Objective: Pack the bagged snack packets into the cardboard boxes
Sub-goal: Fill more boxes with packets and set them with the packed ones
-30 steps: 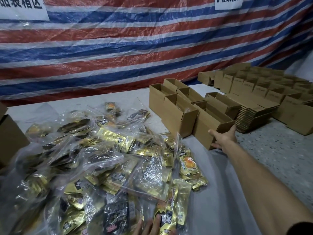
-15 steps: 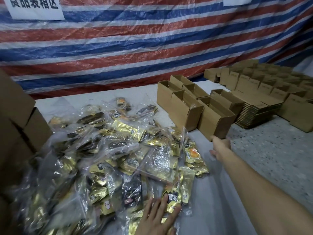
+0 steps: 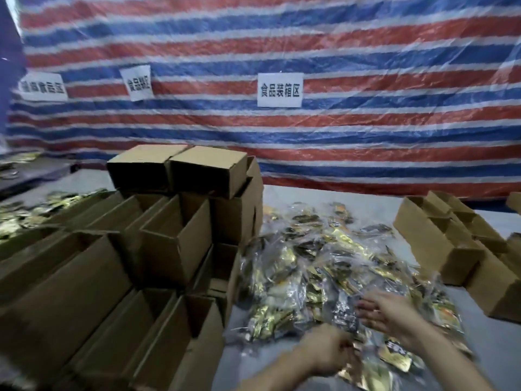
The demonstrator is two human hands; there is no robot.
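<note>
A heap of clear bags filled with gold and dark snack packets (image 3: 318,266) lies on the grey table right of centre. My left hand (image 3: 327,352) is at the heap's near edge, its fingers curled round the edge of one snack bag (image 3: 342,317). My right hand (image 3: 386,311) lies just beyond it with straight fingers resting on the same part of the heap. Open cardboard boxes (image 3: 174,244) are stacked close on the left, and more open boxes (image 3: 439,244) stand in a row on the right. The picture is blurred by motion.
Two shut boxes (image 3: 205,167) top the left stack. More gold packets (image 3: 33,210) lie at the far left behind the boxes. A striped red, white and blue tarp (image 3: 282,52) with white paper signs (image 3: 280,90) hangs behind the table (image 3: 485,342).
The view has swung left, bringing the left box stack into sight. My right hand left the box on the right and came to the heap. My left hand closed on a bag's edge.
</note>
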